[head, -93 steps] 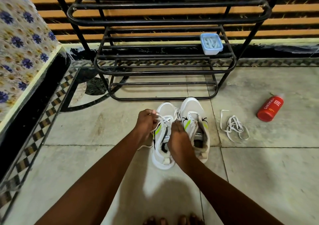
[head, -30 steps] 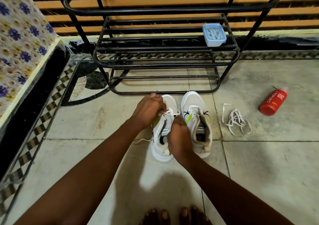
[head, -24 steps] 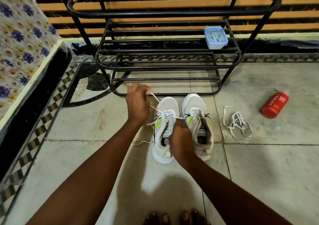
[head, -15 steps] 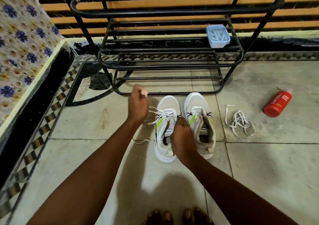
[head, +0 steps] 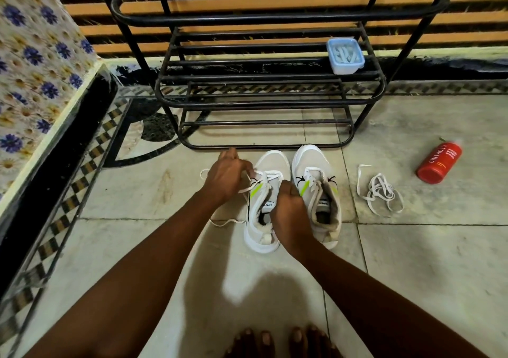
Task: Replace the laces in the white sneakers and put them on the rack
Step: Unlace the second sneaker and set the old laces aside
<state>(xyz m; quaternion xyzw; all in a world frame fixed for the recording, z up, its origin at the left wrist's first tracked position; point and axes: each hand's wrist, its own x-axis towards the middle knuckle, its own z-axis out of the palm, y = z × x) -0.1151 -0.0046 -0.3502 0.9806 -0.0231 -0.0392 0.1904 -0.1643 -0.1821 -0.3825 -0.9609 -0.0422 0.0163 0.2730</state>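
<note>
Two white sneakers stand side by side on the tiled floor in front of the black metal rack (head: 264, 102). My left hand (head: 226, 176) pinches the white lace (head: 262, 178) at the upper left eyelets of the left sneaker (head: 270, 165). My right hand (head: 287, 209) grips that sneaker's tongue and collar from the right side. A loose end of the lace trails on the floor to the left. The right sneaker (head: 313, 165) has only a short bit of lace near its toe and gapes open. A loose white lace (head: 380, 191) lies in a tangle to its right.
A red bottle (head: 439, 162) lies on the floor at the right. A small blue lidded box (head: 345, 55) sits on the rack's middle shelf. A flower-patterned cloth (head: 35, 63) covers a raised edge at the left. My bare toes (head: 280, 342) show at the bottom.
My left hand pulled the lace up and out to the left, then came back down to the left sneaker's eyelets. My right hand has stayed on the sneaker.
</note>
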